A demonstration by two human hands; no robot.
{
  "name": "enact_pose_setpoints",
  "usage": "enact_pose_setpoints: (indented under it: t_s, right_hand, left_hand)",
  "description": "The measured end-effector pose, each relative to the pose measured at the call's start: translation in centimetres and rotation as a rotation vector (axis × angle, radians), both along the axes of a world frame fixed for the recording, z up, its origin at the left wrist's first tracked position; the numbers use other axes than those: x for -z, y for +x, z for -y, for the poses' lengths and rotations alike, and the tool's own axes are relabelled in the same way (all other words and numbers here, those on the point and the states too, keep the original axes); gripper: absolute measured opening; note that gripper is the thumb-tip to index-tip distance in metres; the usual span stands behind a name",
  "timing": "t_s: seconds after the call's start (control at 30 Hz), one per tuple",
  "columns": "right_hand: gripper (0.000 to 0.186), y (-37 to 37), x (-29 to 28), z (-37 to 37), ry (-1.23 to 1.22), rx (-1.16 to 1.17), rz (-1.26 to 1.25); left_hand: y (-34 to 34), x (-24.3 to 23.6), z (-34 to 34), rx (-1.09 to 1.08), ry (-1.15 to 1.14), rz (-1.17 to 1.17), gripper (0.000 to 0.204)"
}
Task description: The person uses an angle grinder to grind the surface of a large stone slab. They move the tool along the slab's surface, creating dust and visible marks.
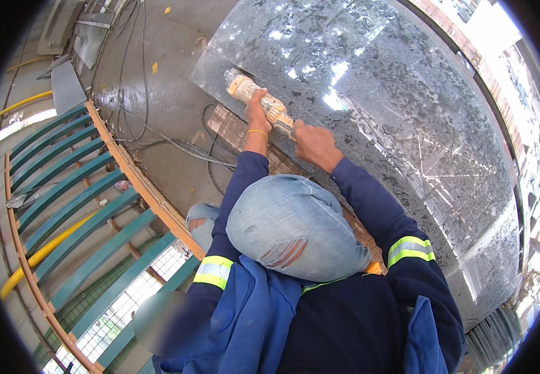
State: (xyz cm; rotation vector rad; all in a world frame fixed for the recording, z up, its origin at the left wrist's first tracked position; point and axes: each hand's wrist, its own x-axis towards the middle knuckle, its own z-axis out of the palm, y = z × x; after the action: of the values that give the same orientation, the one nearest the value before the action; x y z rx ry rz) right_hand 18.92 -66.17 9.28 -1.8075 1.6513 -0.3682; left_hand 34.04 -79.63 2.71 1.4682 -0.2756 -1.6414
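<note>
Both my hands are on a dusty yellow-orange angle grinder [264, 103], its metal-coloured head pointing up and left. My left hand [257, 117] wraps round the body of the grinder, with a thin yellow band at the wrist. Lower and to the right, my right hand [317, 145] is closed on its rear handle. Under the tool lies a large grey mottled sheet [394, 81] with glossy patches and dark blotches. The grinder head is over the sheet's left corner; whether it touches the surface I cannot tell.
Beneath the sheet's near edge runs a wooden plank [223, 124]. Grey cables [189, 149] trail across the floor at left. A frame with green slats and orange rails [111, 234] stands to the left, a yellow pipe [46, 249] behind it. My jeans-clad knee [288, 218] is close below the hands.
</note>
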Motion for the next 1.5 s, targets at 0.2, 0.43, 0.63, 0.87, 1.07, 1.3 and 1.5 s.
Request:
enact_pose_setpoints:
  t_s: [0.2, 0.43, 0.63, 0.87, 1.07, 1.3, 1.5]
  right_hand:
    - [0.021, -0.5, -1.0, -0.8, 0.04, 0.004, -0.039]
    - [0.02, -0.8, -0.9, -1.7, 0.011, 0.016, -0.058]
    - [0.019, -0.6, -0.3, -0.9, 0.004, 0.009, 0.006]
    - [0.023, -0.2, -0.3, -0.5, 0.055, 0.015, -0.023]
    - [0.023, -1.0, -1.6, -1.5, 0.051, -0.008, -0.013]
    - [0.02, -1.1, -0.3, -2.0, -0.032, 0.026, 0.004]
    - [0.022, -0.6, -0.3, -0.7, 0.053, 0.017, -0.008]
  left_hand:
    - [-0.8, -1.5, -1.3, 0.004, -0.002, 0.022, 0.041]
    - [-1.3, -1.8, -2.2, -0.012, -0.004, 0.017, 0.04]
    - [-0.2, 0.3, -0.6, 0.036, 0.009, 0.009, 0.037]
    - [0.0, 0.4, -0.4, 0.054, 0.023, 0.022, 0.035]
    - [-0.9, -0.9, -1.9, 0.047, 0.018, 0.034, 0.036]
    - [-1.1, -0.6, -2.0, 0.057, 0.007, 0.017, 0.036]
    - [-0.5, 0.0, -1.0, 0.003, 0.001, 0.023, 0.041]
